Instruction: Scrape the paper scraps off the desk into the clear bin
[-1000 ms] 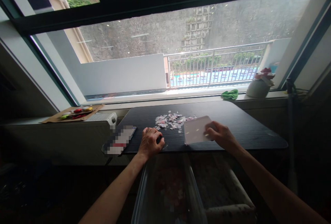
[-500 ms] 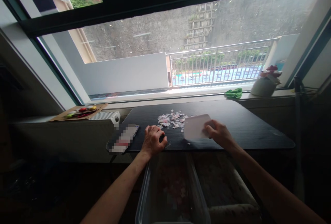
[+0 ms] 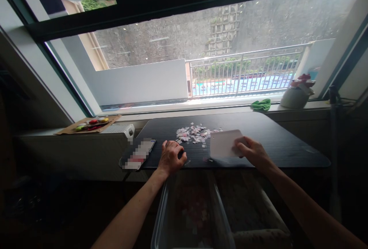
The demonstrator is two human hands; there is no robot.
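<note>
My right hand point(image 3: 251, 151) grips a white flat rectangular plate point(image 3: 224, 144) by its right side; it looks thin, with rounded corners and a small hole near one corner. The plate is tilted just above or against the dark tabletop, and I cannot tell if it touches. Close to its left lies a loose pile of small pale paper scraps point(image 3: 193, 133), with a few stray bits nearer me. My left hand point(image 3: 171, 155) rests at the table's front edge, fingers curled toward the thumb; whatever may be inside is hidden. Below stands a clear plastic bin point(image 3: 161, 210) with scraps inside.
The black table point(image 3: 276, 141) sits against the window. A phone point(image 3: 140, 154) lies at its left edge. On the sill are a green cloth point(image 3: 261, 104) and a pale round pot point(image 3: 294, 96). Left, a brown sheet point(image 3: 69, 125) with colourful items tops the radiator. A cushioned seat point(image 3: 258, 203) stands beside the bin.
My right hand has moved the white plate a little to the right and toward me, away from the pile. The left hand has stayed at the table edge.
</note>
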